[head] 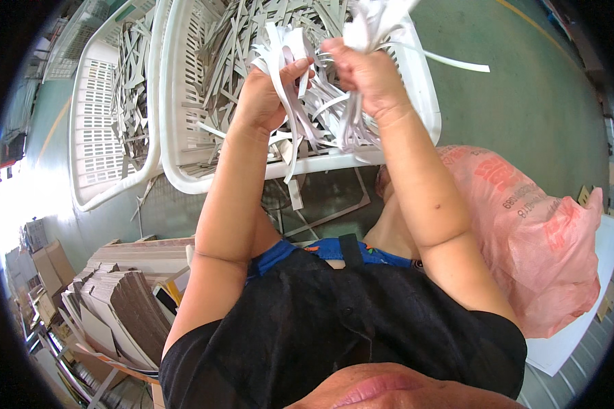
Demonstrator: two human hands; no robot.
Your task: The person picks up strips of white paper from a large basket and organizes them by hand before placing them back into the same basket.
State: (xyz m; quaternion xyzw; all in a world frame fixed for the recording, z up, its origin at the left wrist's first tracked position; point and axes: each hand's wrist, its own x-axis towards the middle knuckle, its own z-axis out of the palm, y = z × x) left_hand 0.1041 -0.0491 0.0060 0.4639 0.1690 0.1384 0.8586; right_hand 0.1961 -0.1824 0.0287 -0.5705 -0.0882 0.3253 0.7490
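My left hand (273,94) grips a bunch of thin white paper strips (281,61), with several trailing down over the near rim of a white plastic basket (297,166). To its right, my right hand (366,76) is closed around another bunch of white strips (371,25) that fan out above the fist and hang beneath it. Both hands are over the basket. Inside lie many grey and white cardboard offcuts (235,56), and more white strips between the hands. One strip (458,62) sticks out past the basket's right side.
A second white basket (94,128) of cardboard scraps stands at the left. A pink plastic bag (532,230) bulges beside my right arm. Stacked cardboard sheets (128,307) sit at lower left. Loose strips (332,217) lie on the green floor (501,92) below the basket.
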